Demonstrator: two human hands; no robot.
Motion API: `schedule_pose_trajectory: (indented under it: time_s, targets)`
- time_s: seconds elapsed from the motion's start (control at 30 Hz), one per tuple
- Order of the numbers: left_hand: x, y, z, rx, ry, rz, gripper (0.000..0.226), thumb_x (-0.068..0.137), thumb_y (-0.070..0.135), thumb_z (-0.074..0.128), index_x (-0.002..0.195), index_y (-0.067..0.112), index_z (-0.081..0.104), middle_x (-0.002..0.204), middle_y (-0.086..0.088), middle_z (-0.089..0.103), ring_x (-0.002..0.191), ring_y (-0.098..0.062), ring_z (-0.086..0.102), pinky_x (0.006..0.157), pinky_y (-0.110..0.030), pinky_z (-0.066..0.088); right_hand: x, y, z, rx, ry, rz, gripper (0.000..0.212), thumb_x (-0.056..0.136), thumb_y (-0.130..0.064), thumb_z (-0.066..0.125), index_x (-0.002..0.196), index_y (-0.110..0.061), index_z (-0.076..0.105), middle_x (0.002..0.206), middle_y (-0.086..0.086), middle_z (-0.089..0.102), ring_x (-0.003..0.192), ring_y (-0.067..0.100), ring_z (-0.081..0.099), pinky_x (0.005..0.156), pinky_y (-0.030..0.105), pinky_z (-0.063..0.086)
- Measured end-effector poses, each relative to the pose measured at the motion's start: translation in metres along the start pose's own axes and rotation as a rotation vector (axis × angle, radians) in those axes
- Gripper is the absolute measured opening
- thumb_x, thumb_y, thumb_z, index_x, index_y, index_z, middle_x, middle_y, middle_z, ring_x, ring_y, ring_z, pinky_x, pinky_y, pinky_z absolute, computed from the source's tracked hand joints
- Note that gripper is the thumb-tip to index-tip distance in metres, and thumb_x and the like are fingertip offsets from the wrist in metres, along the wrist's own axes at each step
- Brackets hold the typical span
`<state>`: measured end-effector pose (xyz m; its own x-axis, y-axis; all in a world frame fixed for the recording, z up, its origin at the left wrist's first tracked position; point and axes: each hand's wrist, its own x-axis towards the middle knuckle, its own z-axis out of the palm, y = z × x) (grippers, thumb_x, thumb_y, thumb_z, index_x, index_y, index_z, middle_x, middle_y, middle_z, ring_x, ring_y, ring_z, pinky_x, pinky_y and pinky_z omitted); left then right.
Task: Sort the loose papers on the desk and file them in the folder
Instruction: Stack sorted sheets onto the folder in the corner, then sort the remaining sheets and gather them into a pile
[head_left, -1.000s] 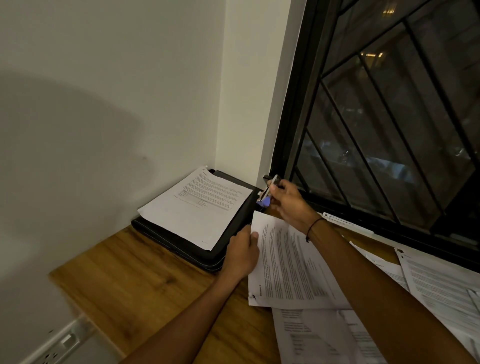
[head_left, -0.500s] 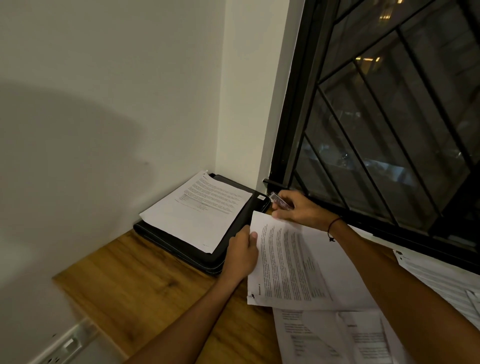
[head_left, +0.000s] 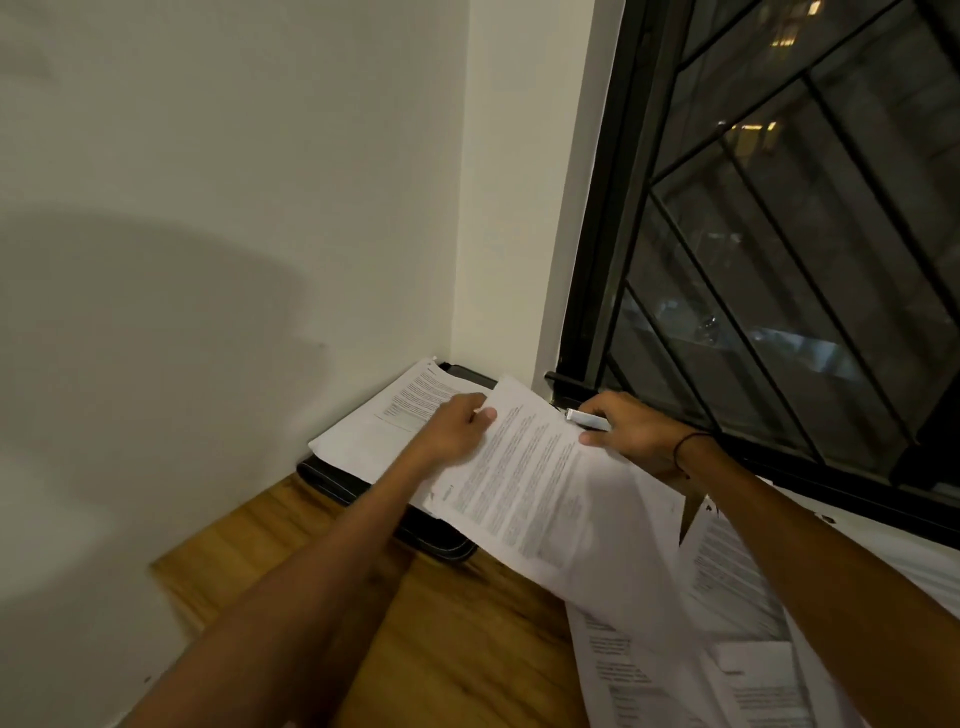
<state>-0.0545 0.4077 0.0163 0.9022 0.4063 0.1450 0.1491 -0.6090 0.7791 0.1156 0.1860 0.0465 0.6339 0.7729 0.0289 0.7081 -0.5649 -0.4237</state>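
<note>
Left hand (head_left: 457, 426): thumb and curled fingers pinch the printed sheet (head_left: 524, 483) at its left edge.
Right hand (head_left: 631, 434): fingers wrapped round a small silvery stapler-like tool (head_left: 587, 420).
Folder (head_left: 363, 486): black, at 11 o'clock in the desk (head_left: 447, 649) corner, under the sheet.
Loose papers (head_left: 727, 623): scattered at 4 o'clock.

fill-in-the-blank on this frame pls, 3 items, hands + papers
1. The left hand pinches the edge of a printed ____.
2. The black folder lies in the desk's corner with a ____ on top.
3. The right hand holds a small ____ object.

Missing: sheet; paper; silver
</note>
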Motion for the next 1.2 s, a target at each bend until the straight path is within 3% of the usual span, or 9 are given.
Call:
schedule_pose_trajectory:
  time_s: [0.2,0.37,0.5,0.67,0.73,0.8,0.9,1.03,1.2]
  targets:
    - [0.034,-0.007,-0.06,0.285,0.002,-0.046,0.059,0.092,0.058,0.065,0.133,0.015,0.058,0.13,-0.002,0.061,0.119,-0.024,0.059,0.092,-0.036,0.045,0.018,-0.023,0.018,0.349,0.152,0.156,0.024,0.097,-0.016,0.07,0.119,-0.008,0.062,0.111,0.007,0.067,0.1,0.025,0.066,0.087,0.04,0.055]
    - [0.032,-0.037,-0.077,0.416,0.234,-0.207,0.064,0.086,0.05,0.075,0.135,0.021,0.047,0.133,-0.004,0.061,0.119,-0.029,0.059,0.09,-0.039,0.044,0.031,-0.03,0.048,0.699,0.083,0.331,0.013,0.099,-0.001,0.058,0.108,-0.004,0.05,0.075,0.007,0.054,0.044,0.007,0.045,0.039,0.023,0.03]
    - [0.027,-0.047,-0.074,0.383,0.247,-0.224,0.065,0.093,0.042,0.069,0.141,0.016,0.035,0.128,-0.01,0.062,0.113,-0.033,0.062,0.086,-0.039,0.046,0.045,-0.05,0.072,0.894,0.117,0.432,0.009,0.1,0.005,0.048,0.108,0.0,0.049,0.072,0.009,0.054,0.039,0.007,0.033,0.036,0.019,0.022]
    - [0.025,-0.055,-0.07,0.516,0.118,-0.149,0.056,0.096,0.056,0.059,0.137,0.019,0.051,0.133,-0.009,0.061,0.121,-0.03,0.058,0.098,-0.043,0.049,0.057,-0.077,0.094,0.991,0.017,0.433,0.028,0.105,-0.002,0.047,0.131,0.007,0.049,0.083,0.011,0.059,0.033,0.004,0.035,0.031,0.019,0.024]
    - [0.023,-0.06,-0.063,0.577,0.055,-0.136,0.065,0.095,0.064,0.053,0.141,0.018,0.05,0.141,-0.012,0.055,0.129,-0.033,0.053,0.105,-0.047,0.046,0.059,-0.089,0.097,0.889,-0.007,0.41,0.026,0.107,-0.011,0.048,0.13,0.002,0.051,0.103,0.015,0.069,0.038,0.007,0.046,0.035,0.021,0.029]
    - [0.018,-0.063,-0.052,0.641,0.003,-0.159,0.075,0.094,0.071,0.046,0.147,0.017,0.043,0.149,-0.013,0.047,0.137,-0.035,0.044,0.109,-0.052,0.041,0.062,-0.095,0.097,0.591,0.102,0.411,0.035,0.106,-0.021,0.052,0.136,-0.002,0.048,0.124,0.016,0.066,0.073,0.02,0.069,0.052,0.027,0.047]
    - [0.01,-0.072,-0.04,0.757,-0.031,-0.145,0.081,0.093,0.076,0.038,0.15,0.018,0.037,0.153,-0.011,0.039,0.141,-0.034,0.037,0.111,-0.055,0.034,0.068,-0.101,0.091,0.288,0.241,0.385,0.051,0.104,-0.023,0.056,0.146,-0.003,0.036,0.14,0.017,0.055,0.12,0.034,0.06,0.082,0.034,0.051]
    - [-0.004,-0.09,-0.027,0.792,0.067,-0.042,0.075,0.096,0.073,0.029,0.15,0.022,0.035,0.156,-0.008,0.035,0.144,-0.029,0.033,0.116,-0.051,0.026,0.084,-0.114,0.091,0.214,0.169,0.279,0.043,0.102,-0.021,0.061,0.138,-0.003,0.048,0.133,0.016,0.061,0.112,0.03,0.063,0.066,0.027,0.049]
    - [-0.015,-0.107,-0.016,0.812,0.141,-0.005,0.075,0.098,0.07,0.018,0.157,0.025,0.026,0.166,-0.008,0.023,0.153,-0.027,0.02,0.122,-0.049,0.016,0.097,-0.123,0.119,0.004,0.22,0.189,0.04,0.1,-0.025,0.065,0.132,-0.007,0.05,0.139,0.019,0.051,0.126,0.036,0.053,0.102,0.045,0.051]
